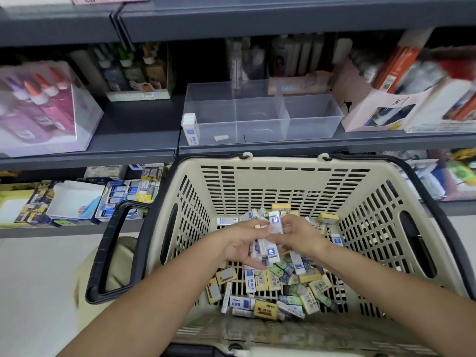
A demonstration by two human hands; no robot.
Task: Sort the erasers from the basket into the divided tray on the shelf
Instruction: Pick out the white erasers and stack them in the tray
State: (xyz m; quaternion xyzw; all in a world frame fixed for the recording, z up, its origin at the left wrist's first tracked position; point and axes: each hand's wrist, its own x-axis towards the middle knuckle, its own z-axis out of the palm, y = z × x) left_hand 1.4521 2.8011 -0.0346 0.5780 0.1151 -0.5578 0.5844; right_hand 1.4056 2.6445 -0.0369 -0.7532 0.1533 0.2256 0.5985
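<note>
Basket (283, 181) below the shelf holds the eraser heap (262, 279); the divided tray (313, 117) above has one white-and-blue eraser (190, 130) standing in its front-left corner. Left hand (239, 243) and right hand (300, 237) both curl round a loose bunch of white-and-blue erasers (270, 247) over the heap. Such a handful could easily slip and drop back. Labels: barcodes, blue logos, maybe "2B" on a tan one (266, 309); rest unreadable.

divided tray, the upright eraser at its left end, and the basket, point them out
clear divided tray (311, 127): head view, bare right front wall
upright eraser (192, 134): head view, blue label
beige basket (283, 186): head view, far slotted wall
</note>
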